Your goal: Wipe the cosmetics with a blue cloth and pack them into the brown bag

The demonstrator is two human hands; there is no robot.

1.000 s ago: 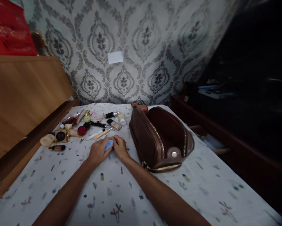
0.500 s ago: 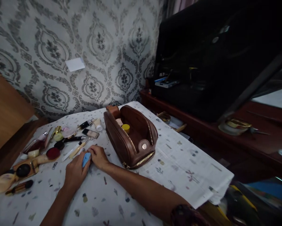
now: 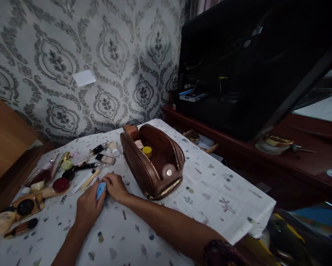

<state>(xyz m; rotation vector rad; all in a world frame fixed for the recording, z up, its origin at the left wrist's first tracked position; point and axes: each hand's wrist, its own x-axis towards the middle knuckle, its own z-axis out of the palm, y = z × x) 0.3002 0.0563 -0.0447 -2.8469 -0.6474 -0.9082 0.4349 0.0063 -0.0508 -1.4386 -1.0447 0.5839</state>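
Note:
My left hand (image 3: 88, 205) is closed around a small light-blue object (image 3: 101, 190), whose kind I cannot make out. Against its far end, the fingers of my right hand (image 3: 116, 187) are pinched together; whatever they grip is hidden. Just right of both hands stands a brown leather toiletry bag (image 3: 139, 166), unzipped at the top. Inside it lie a yellow-lidded jar (image 3: 147, 151) and a pale item (image 3: 138, 144). Beyond my fingers are a cream-coloured stick (image 3: 91, 179), a white pen-like tube (image 3: 81, 183) and a small bottle with a black cap (image 3: 106, 159).
Assorted cosmetics lie on the left of the patterned white tablecloth (image 3: 155, 229), among them a dark red round compact (image 3: 61, 184), a brush (image 3: 21, 228) and a white tube (image 3: 114, 148). A large black screen (image 3: 224, 74) stands on a dark red cabinet (image 3: 301, 155) at the right.
The camera view has shifted slightly. My hands stay together at the blue object, with hardly any movement, and the bag and cosmetics lie as before.

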